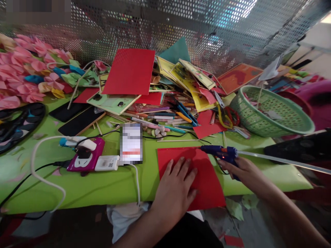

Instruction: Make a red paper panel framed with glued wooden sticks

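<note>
A red paper sheet [207,179] lies at the near edge of the green table [103,186], partly hanging over it. My left hand [176,187] rests flat on this sheet, fingers stretched out and apart. My right hand [243,170] grips the handle of a blue glue gun [219,152], whose nozzle points left at the sheet's top right corner. A long clear glue stick [281,160] pokes out of the gun's back to the right.
A phone [131,143], a purple power strip [86,156] with white chargers and cables sit left of the sheet. Behind lie pens, coloured card, scissors, a green basket [271,110], pink paper flowers [28,72] and two dark phones.
</note>
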Demonstrator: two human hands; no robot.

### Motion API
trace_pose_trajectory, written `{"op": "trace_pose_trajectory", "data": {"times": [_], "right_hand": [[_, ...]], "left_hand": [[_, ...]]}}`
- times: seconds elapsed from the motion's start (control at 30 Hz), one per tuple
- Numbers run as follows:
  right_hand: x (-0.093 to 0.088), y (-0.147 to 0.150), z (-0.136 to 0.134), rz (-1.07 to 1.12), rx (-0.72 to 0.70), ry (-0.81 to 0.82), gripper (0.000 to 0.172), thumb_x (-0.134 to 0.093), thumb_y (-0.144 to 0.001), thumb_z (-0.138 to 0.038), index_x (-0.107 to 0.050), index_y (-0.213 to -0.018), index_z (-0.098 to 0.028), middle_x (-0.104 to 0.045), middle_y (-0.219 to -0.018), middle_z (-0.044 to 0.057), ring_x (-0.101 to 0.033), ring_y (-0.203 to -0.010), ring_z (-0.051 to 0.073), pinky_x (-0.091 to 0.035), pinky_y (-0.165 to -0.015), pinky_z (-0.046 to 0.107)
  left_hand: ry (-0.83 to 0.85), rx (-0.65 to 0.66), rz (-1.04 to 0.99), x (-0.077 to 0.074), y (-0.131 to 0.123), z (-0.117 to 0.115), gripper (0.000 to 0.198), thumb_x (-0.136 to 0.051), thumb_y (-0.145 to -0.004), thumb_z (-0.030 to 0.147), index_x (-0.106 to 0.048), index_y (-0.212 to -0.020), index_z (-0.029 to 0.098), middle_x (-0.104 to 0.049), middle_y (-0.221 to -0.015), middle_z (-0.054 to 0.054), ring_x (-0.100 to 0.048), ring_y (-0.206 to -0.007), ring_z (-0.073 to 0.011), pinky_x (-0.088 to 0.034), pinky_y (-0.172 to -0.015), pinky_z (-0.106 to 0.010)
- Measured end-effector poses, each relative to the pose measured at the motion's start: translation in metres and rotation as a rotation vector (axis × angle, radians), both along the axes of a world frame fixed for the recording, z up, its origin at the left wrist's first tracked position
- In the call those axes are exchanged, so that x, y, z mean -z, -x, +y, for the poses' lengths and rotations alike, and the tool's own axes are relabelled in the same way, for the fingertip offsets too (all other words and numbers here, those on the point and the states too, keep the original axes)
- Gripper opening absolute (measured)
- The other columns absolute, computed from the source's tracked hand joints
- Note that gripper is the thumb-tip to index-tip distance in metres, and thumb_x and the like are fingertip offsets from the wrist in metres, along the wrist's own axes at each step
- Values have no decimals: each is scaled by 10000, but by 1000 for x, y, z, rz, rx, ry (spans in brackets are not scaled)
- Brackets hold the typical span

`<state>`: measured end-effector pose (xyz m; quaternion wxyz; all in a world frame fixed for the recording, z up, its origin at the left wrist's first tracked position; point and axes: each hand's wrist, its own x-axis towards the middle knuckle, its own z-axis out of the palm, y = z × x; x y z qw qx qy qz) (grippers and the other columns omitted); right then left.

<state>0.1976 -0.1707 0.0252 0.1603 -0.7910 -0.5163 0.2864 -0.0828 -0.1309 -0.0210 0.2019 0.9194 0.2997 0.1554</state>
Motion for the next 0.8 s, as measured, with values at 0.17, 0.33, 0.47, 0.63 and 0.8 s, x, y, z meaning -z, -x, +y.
{"op": "trace_pose_trajectory", "data": {"times": [0.17, 0.33, 0.47, 0.63, 0.8], "right_hand": [[-2, 14, 6, 34, -34, -36, 595, -565, -830, -795, -573, -675, -221, -534, -538, -9, -472, -501, 149, -355, -472, 281], [-1, 16, 7, 30, -31, -21, 581, -573, -822, -793, -566, -680, -230, -526, -536, -13, -463, -489, 148, -339, -465, 283], [2, 5, 2, 21, 3, -10, 578, -580, -826, -789, -578, -680, -230, -553, -559, 2, -489, -505, 165, -349, -473, 295], [0, -3, -3, 28, 46, -5, 627, -575, -794, -828, -607, -667, -214, -547, -541, 6, -477, -503, 159, -341, -482, 292], [-8, -1, -5, 136, 91, -47, 663, -600, -765, -835, -709, -774, -181, -575, -598, 17, -476, -529, 149, -347, -486, 283]], "left_hand": [[16, 9, 1, 1, 0, -1, 566, -576, -1006, 440, -473, -1530, 251, -373, -1682, -61, -314, -1556, -282, -298, -1262, -552], [3, 8, 5, 1, 0, 0, 559, -563, -1010, 459, -482, -1520, 245, -400, -1667, -60, -323, -1551, -276, -307, -1261, -548], [9, 5, 15, -1, 0, 0, 568, -561, -1010, 463, -468, -1532, 261, -391, -1673, -53, -325, -1551, -265, -314, -1260, -544], [0, -6, 17, 0, 0, -1, 563, -516, -1028, 491, -457, -1547, 278, -381, -1678, -46, -307, -1560, -258, -308, -1265, -537], [-35, 1, 26, 3, 0, 0, 585, -559, -1008, 487, -464, -1546, 280, -395, -1670, -61, -330, -1549, -272, -320, -1254, -548]]}}
